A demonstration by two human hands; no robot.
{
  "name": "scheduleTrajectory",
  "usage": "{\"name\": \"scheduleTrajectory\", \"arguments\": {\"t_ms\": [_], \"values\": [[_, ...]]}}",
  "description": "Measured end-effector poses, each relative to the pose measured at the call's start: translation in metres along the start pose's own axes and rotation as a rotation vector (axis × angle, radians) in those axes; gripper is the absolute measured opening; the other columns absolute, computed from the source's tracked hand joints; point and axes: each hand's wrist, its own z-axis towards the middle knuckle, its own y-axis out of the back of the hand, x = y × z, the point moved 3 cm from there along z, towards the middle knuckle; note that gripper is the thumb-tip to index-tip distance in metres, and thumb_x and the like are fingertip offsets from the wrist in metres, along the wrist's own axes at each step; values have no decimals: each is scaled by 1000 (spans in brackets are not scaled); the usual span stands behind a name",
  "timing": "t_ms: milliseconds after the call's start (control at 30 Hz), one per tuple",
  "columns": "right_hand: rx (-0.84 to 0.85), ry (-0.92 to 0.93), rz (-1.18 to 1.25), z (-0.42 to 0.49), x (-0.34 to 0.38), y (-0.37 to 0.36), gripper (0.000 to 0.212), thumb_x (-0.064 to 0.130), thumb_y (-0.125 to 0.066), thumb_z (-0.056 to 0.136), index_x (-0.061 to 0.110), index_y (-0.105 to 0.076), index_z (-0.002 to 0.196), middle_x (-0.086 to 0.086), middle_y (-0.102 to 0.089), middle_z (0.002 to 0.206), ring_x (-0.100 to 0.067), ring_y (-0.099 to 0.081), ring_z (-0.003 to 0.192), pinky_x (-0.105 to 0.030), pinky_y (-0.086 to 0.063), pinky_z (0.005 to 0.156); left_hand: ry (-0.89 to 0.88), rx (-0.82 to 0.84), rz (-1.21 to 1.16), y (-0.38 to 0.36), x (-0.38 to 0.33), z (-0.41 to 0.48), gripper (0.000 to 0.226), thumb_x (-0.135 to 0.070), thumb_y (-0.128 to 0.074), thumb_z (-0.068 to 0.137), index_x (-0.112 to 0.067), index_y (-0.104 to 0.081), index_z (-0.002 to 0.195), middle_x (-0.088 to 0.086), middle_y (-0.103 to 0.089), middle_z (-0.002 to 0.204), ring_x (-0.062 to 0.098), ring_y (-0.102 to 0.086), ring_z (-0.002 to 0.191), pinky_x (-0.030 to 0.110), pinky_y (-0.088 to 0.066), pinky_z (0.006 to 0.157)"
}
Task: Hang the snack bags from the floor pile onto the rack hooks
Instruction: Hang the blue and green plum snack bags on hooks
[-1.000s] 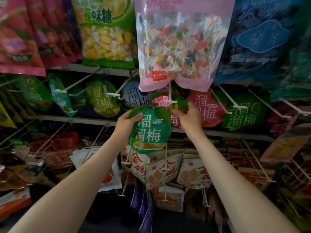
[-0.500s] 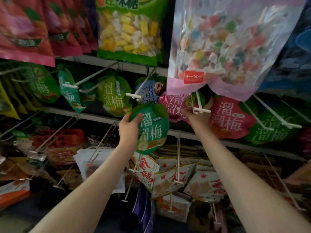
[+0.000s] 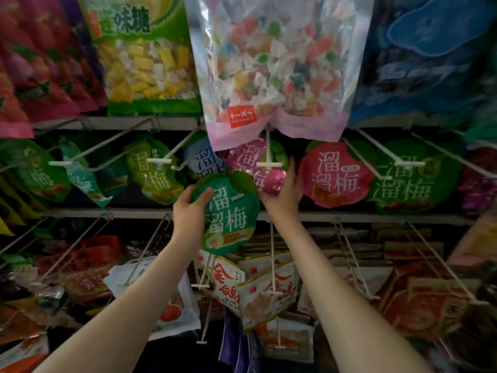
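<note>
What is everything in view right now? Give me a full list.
green plum bag: one, green, centre, not on a hook
magenta plum bag: one, magenta, behind the centre hook
centre hook: one, white-tipped, above the green plum bag
mixed candy bag: one, clear with pink edge, top centre
yellow candy bag: one, green and yellow, top left
blue bag: one, blue, top right, blurred
red plum bag: one, red, middle row, right of the hands
white packets: several, white and red, lower row
left hand: grips green plum bag
right hand: holds magenta plum bag
</note>
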Motion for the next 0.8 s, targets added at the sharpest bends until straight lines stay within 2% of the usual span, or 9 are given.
{"name": "scheduleTrajectory", "arguments": {"t_ms": [67, 200, 333, 433, 567, 633, 667, 733, 800], "values": [[-12, 87, -142, -16, 5, 4, 89, 13, -64, 84, 30, -6, 149, -7, -12, 154, -22, -14, 134, -29, -17, 108, 1, -30, -7, 1, -1, 1, 49, -22, -71, 82, -12, -54, 127, 7, -68, 112, 28, -67, 98, 51, -50, 92], [-49, 198, -382, -37, 15, -1, 87, 17, -58, 89, 29, 3, 149, -1, 4, 158, -28, -22, 130, -40, -30, 105, -33, -47, 38, 2, -7, -2, 23, -16, -66, 87, -14, -61, 110, 9, -70, 104, 30, -67, 95, 50, -51, 90], [63, 133, -420, -44, 16, -5, 89, 19, -55, 90, 23, 11, 149, -2, 13, 157, -30, -17, 138, -46, -29, 110, -29, -68, 41, 1, -15, -9, 24, -12, -62, 89, -11, -60, 113, 10, -69, 103, 28, -67, 89, 46, -52, 88], [142, 43, -401, -46, 13, 8, 84, 19, -52, 92, 18, 10, 149, -3, 9, 158, -29, -12, 141, -42, -23, 114, -2, -41, 43, -2, -19, -16, 31, -13, -62, 89, -11, -56, 120, 10, -68, 108, 27, -67, 92, 43, -53, 82], [183, -11, -290, -81, 10, 30, 79, 27, -52, 94, 19, 2, 150, -1, -4, 158, -21, -9, 143, -35, -18, 115, 138, 36, 43, 8, -13, -40, 42, -11, -67, 85, -9, -55, 125, 8, -70, 105, 27, -69, 91, 40, -56, 76], [281, -40, -112, -105, 13, 32, 73, 35, -55, 92, 27, -10, 149, 4, -18, 155, -13, -16, 141, -32, -22, 112, 189, 120, 87, 19, -8, -58, 26, -8, -65, 84, -8, -63, 110, 7, -73, 92, 24, -70, 80, 34, -56, 67], [339, -76, -41, -118, 14, 30, 67, 35, -58, 90, 31, -21, 146, 4, -31, 149, -11, -26, 137, -30, -28, 109, 217, 171, 108, 26, -4, -68, 17, -6, -64, 85, -9, -65, 102, 7, -73, 86, 23, -70, 75, 32, -56, 66], [456, -158, 49, -142, 10, 20, 41, 29, -64, 87, 31, -49, 125, 9, -59, 118, -12, -54, 117, -29, -45, 97, 269, 210, 123, 45, 6, -87, 13, -3, -61, 84, -9, -66, 93, 7, -73, 81, 22, -69, 71, 31, -56, 67], [558, -235, 76, -163, -4, 4, 16, 23, -66, 86, 30, -60, 99, 15, -66, 94, -9, -65, 95, -29, -53, 84, 317, 180, 138, 72, 23, -100, 12, -2, -59, 85, -9, -66, 91, 6, -73, 79, 20, -69, 70, 28, -56, 65]]}}
